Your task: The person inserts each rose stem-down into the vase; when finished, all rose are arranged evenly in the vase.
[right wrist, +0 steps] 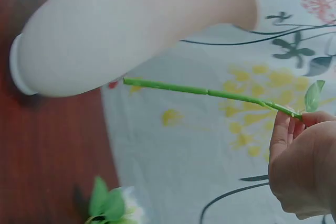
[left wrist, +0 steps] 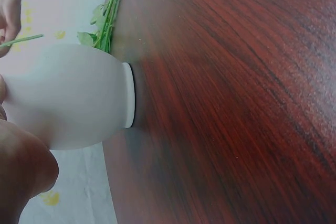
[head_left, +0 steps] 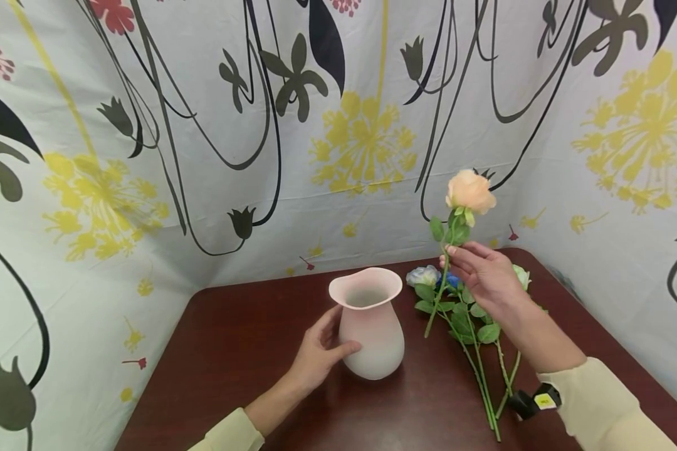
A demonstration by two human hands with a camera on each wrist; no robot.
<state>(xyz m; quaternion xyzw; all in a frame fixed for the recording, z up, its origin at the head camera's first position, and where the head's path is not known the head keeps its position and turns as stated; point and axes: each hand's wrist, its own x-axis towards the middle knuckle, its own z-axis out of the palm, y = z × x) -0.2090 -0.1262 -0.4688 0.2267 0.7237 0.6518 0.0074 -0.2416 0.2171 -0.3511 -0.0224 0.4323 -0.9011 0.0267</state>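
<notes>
Right hand (head_left: pixel 488 275): grip pinching the stem of a peach rose (head_left: pixel 470 191) just below its top leaves, thumb and fingertips (right wrist: pixel 282 129) pressed together on the green stalk, bloom upright above the knuckles, cut end hanging free in the air to the right of the vase. Left hand (head_left: pixel 318 351): grip curled around the left flank of the pale pink vase (head_left: pixel 370 326), thumb across the front of the belly, fingers behind, steadying rather than lifting; base of the vase flat on the dark wooden table (head_left: pixel 237 338) in the left wrist view.

Judged step: one stem picked up and held clear, not yet over the mouth of the vase. Stem tip beside the vase's body in the right wrist view, apart from it, though the exact gap hard to judge from that angle.

Next move, as a judgement: raise the stem tip above the flared rim, carry it leftward over the opening, then lower it straight down with the pinch kept firm until the end sits inside. Steadying grip best kept on the vase meanwhile, given the narrow foot.

Further out: more stems (head_left: pixel 479 363) lying on the table under and beyond the right forearm, among them a blue and white bloom (head_left: pixel 424 275) near the vase. Behind everything, a flower-printed cloth (head_left: pixel 361 138) as backdrop.
</notes>
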